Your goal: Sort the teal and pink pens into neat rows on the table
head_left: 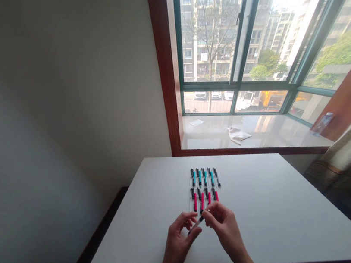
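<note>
Slim dark pen [201, 218], tilted, held aloft; teal pens [200, 177], pink pens [202, 197], two neat rows

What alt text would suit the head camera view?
The left hand and right hand hold one pen between them above a white table, near two neat rows of pens, teal row behind pink row. Beyond, a large window shows apartment blocks.

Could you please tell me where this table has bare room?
The white table is crowded in the middle: rows of teal plastic pens and pink plastic pens, with the left hand and right hand holding a dark slim pen. It is bare from those pens to the right edge, and in a narrower strip at the left edge.
</note>
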